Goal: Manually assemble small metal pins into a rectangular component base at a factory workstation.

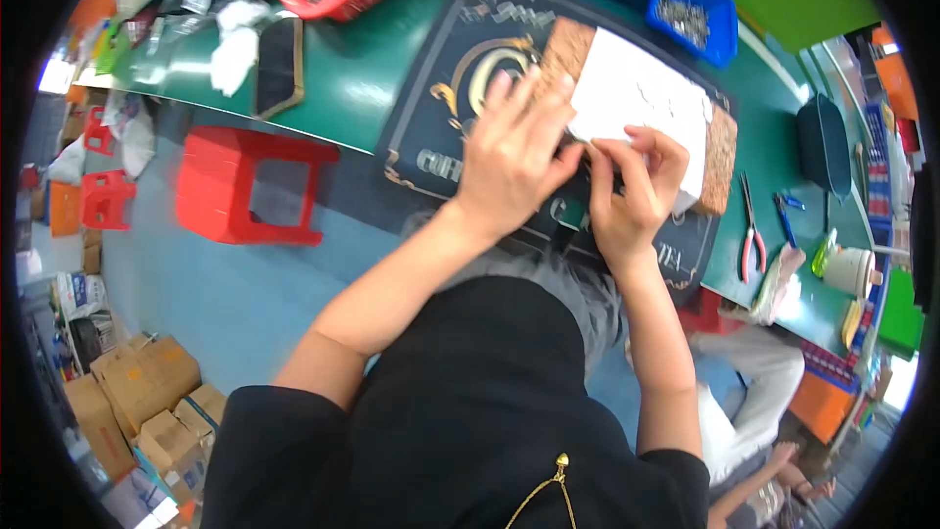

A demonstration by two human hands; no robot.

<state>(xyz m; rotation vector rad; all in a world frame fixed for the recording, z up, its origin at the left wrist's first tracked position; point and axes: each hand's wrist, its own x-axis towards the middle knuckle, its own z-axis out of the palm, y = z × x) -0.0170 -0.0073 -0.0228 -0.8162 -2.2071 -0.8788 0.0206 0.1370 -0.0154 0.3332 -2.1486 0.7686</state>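
Note:
My left hand [517, 155] is over the left side of a cork board [568, 51], its outer fingers stretched out, thumb and forefinger bent toward each other. My right hand [638, 186] is closed in a pinch, its fingertips almost meeting the left thumb. Whatever small thing lies between the fingertips is too blurred and covered to name. Beneath both hands, a white sheet [636, 88] covers the middle of the cork board. The board rests on a black printed mat [421, 118], partly hidden by my hands.
A red tray [362, 0] and blue bins [720, 39] hold many small metal pieces. A phone [279, 69] lies on the green table [343, 108]. Pliers [752, 240] lie to the right, near a dark container [822, 147]. A red stool [220, 186] stands left; another person's legs [764, 372] show lower right.

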